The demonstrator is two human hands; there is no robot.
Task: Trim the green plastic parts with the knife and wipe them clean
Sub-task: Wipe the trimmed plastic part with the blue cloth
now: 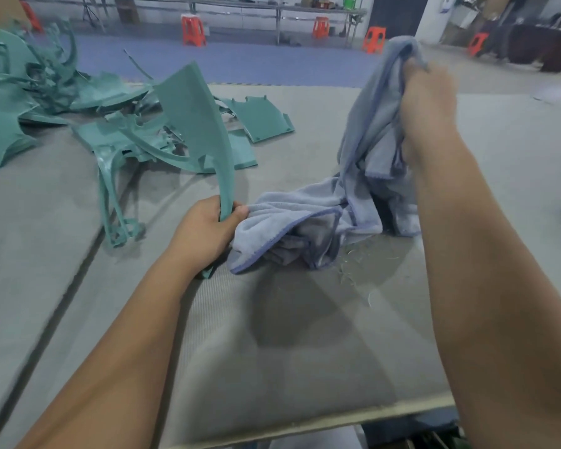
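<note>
Left hand [208, 228]: fingers curled round the narrow stem of a curved, blade-shaped green plastic part [195, 124], held upright so its broad face is exposed. Right hand [428, 98]: fingers bunched on a pale blue-grey microfibre cloth [308, 215], lifting one end while the rest trails on the grey padded bench [289, 351]. Likely gathering cloth for wiping. More green parts heaped [46, 92] far left. No knife visible.

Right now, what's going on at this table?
A person's left hand grips a curved green plastic part by its narrow end, standing it up off the grey mat. The right hand holds a blue-grey cloth bunched and lifted, its other end trailing on the mat. More green parts lie piled at left. No knife shows.
</note>
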